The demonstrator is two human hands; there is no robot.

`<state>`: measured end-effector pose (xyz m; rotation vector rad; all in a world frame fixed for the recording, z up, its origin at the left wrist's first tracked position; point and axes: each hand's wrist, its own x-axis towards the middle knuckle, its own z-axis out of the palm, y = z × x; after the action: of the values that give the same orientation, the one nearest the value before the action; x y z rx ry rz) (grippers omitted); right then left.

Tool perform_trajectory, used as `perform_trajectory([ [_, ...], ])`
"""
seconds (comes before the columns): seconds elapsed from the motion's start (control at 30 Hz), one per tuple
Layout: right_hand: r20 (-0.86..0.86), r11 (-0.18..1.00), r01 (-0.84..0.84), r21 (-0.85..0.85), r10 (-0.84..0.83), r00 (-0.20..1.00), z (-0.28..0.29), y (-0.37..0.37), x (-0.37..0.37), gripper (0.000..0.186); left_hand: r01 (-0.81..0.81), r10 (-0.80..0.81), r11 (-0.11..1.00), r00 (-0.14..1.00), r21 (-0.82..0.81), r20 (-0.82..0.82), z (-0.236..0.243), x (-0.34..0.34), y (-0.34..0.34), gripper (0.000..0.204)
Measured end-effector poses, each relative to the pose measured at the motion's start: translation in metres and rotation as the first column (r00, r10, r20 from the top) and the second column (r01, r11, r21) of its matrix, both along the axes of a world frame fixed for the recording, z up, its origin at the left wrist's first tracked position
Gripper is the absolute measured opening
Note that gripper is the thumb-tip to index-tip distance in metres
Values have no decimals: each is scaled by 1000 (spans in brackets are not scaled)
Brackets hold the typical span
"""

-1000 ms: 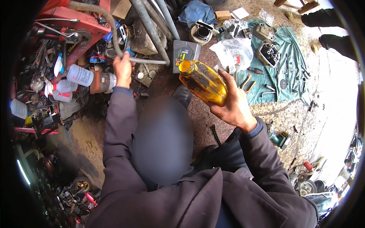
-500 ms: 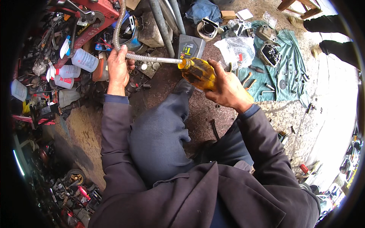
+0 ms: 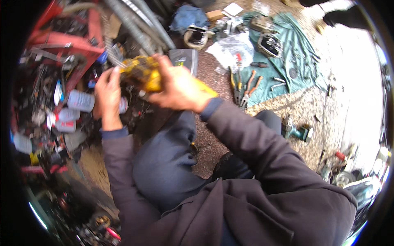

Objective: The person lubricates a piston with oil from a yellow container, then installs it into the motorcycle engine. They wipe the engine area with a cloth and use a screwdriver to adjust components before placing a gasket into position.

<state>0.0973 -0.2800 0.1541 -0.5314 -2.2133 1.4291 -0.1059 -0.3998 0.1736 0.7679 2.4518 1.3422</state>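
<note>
My right hand (image 3: 178, 84) is wrapped around a grease-smeared yellow bottle (image 3: 143, 71), held tilted with its mouth toward my left. Yellow also shows behind the hand, toward the right. At the bottle's mouth end, my left hand (image 3: 108, 94) is closed with its fingertips around a ribbed flexible hose (image 3: 110, 51), which rises and curves away to the upper left. The hose's straight silver end is out of sight, and blur hides the exact meeting point of hose and bottle.
Spray bottles (image 3: 81, 101) and a red metal frame (image 3: 82, 45) crowd the left among parts. A dark jug (image 3: 186, 61) stands ahead. Pliers (image 3: 248, 90) and engine parts lie on a green cloth (image 3: 301, 53) at right. Another person's dark-clothed leg (image 3: 349, 18) shows at upper right.
My right hand has carried the yellow bottle left, bringing its mouth up to my left hand. The straight silver length of hose between them no longer shows. The view has shifted.
</note>
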Motion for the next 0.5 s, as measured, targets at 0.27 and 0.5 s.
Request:
perform_trajectory([
  [0.27,-225,925,184,-333,-267,937,-50,-76,-83,83,-34,36,999,998,41,-47,-21,-11,-19,48],
  [0.5,-120,859,14,-511,-87,989,-92,-116,-97,105,-62,119,986,912,-154,394,-43,2,-68,68],
])
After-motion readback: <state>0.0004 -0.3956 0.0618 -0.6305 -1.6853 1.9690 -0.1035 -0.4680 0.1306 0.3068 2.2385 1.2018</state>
